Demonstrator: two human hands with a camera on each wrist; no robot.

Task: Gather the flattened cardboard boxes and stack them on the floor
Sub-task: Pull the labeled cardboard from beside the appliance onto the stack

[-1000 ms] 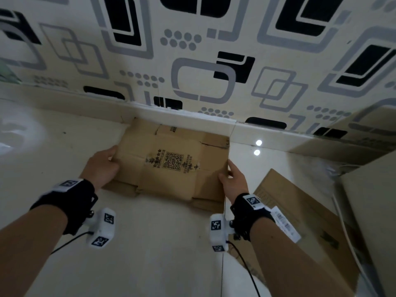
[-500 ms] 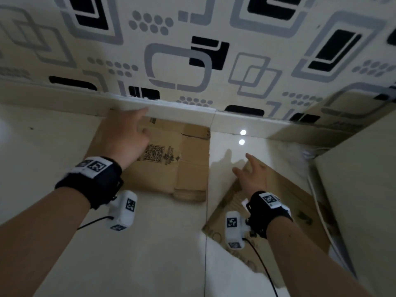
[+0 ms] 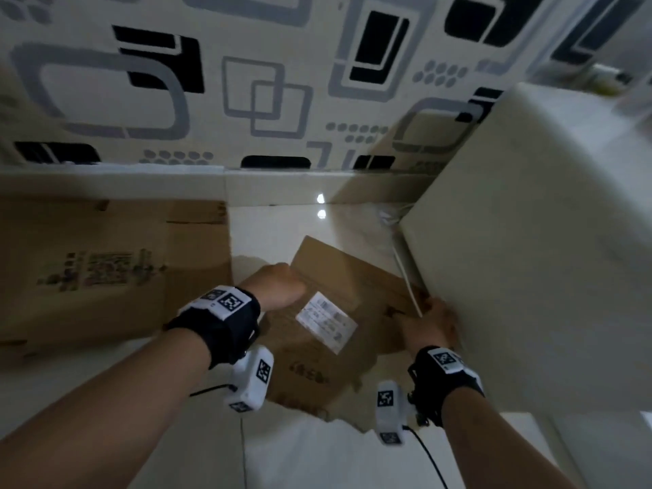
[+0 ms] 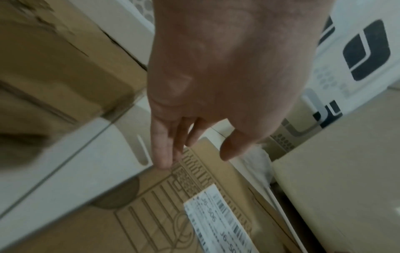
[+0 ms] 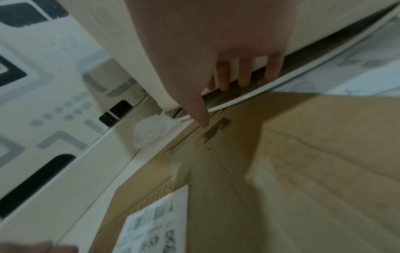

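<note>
A flattened cardboard box with a printed code (image 3: 106, 270) lies on the floor against the wall at the left. A second flattened box (image 3: 338, 277) with a white shipping label (image 3: 326, 321) lies to its right, beside a white cabinet. My left hand (image 3: 278, 287) is at this box's left edge; in the left wrist view its straight fingers (image 4: 162, 154) touch the printed edge of the box (image 4: 151, 214) with the thumb apart. My right hand (image 3: 427, 319) is at the box's right edge. Its thumb (image 5: 202, 118) touches the cardboard (image 5: 303, 171) and its fingers reach toward the cabinet's base.
A tall white cabinet (image 3: 529, 241) stands close on the right, with a white strip (image 3: 405, 273) along its base. Crumpled white material (image 5: 151, 131) lies in the corner by the baseboard. The patterned wall (image 3: 247, 82) runs across the back, above pale floor tiles (image 3: 317, 453).
Both hands have let go of the code-printed box by the wall and moved right to the labelled box. The view has swung to the right.
</note>
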